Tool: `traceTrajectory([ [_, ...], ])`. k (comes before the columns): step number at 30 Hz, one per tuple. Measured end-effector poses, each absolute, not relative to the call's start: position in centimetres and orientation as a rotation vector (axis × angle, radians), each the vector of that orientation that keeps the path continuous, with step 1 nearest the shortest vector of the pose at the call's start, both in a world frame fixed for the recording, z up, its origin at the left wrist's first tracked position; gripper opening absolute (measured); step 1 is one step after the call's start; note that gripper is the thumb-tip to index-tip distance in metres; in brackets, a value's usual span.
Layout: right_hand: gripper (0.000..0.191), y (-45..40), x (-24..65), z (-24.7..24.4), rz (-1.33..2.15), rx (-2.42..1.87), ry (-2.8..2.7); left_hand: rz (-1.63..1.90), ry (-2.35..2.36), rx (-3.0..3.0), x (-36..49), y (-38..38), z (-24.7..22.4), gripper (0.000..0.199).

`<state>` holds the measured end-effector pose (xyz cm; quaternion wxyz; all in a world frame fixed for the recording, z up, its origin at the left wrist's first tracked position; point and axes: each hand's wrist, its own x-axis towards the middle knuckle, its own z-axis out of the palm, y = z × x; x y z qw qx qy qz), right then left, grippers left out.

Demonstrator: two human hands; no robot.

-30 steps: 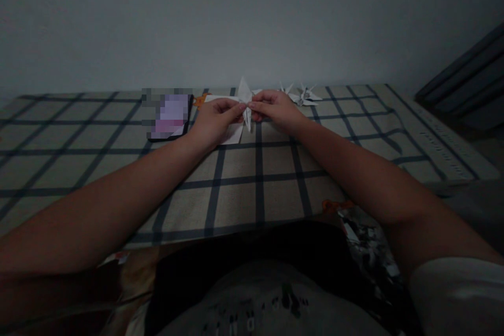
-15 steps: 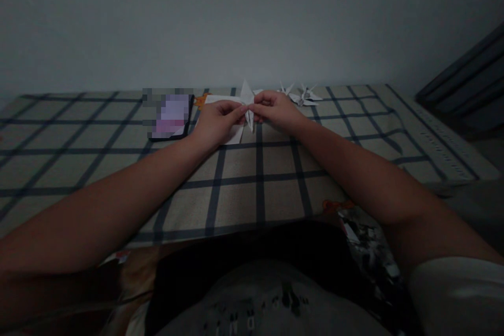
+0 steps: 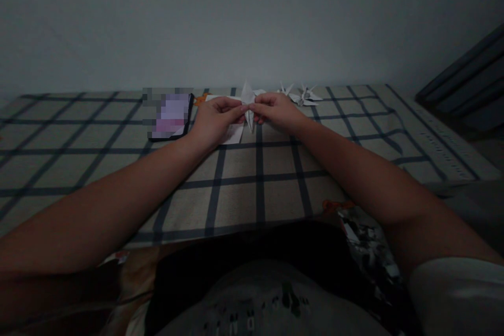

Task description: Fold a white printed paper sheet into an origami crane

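Between my two hands, a folded piece of white paper (image 3: 248,93) stands with one point up and a narrow split point down. My left hand (image 3: 216,118) pinches its left side between thumb and fingers. From the right, my right hand (image 3: 275,109) pinches it at the same height, the thumbs almost meeting at its middle. White paper sheets (image 3: 232,135) lie on the table under and behind my left hand. Beyond my right hand sit folded paper cranes (image 3: 307,95), partly overlapping in view.
A phone (image 3: 172,115) with a blurred screen lies left of my hands. Something orange (image 3: 202,99) is behind the sheets. The checked tablecloth (image 3: 240,197) covers the table up to the wall (image 3: 252,21). A bag of paper scraps (image 3: 372,254) is below the near edge.
My left hand's fingers have risen slightly beside the folded paper, and my right fingers have shifted a little. The paper stays in nearly the same place.
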<state>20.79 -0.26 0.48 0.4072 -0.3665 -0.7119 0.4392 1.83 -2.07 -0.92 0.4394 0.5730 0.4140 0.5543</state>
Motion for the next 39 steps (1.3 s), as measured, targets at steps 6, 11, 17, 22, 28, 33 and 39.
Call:
traceTrajectory([
  [6,0.027,0.0,20.8,0.4,0.99,-0.9,-1.901,1.35,0.983,1.439,1.6,-2.1,-1.0,0.022],
  [11,0.027,0.2,20.9,0.2,0.964,-0.875,-1.979,1.396,0.996,1.478,1.5,-2.0,-1.0,0.014],
  [17,0.027,0.6,21.0,-0.2,0.971,-0.866,-1.899,1.301,1.056,1.451,1.8,-2.6,-0.5,0.026],
  [22,0.028,0.8,20.9,-0.3,0.978,-0.878,-1.846,1.234,1.038,1.49,1.7,-2.7,-0.8,0.03],
  [28,0.028,0.4,20.8,-0.1,1.046,-0.895,-1.816,1.221,1.079,1.535,1.4,-2.3,-0.9,0.026],
  [33,0.029,0.2,20.9,0.1,1.052,-0.912,-1.821,1.226,1.135,1.563,1.4,-2.3,-1.0,0.025],
  [39,0.032,0.2,20.7,0.2,0.989,-0.911,-1.813,1.221,1.009,1.46,1.7,-2.3,-1.1,0.026],
])
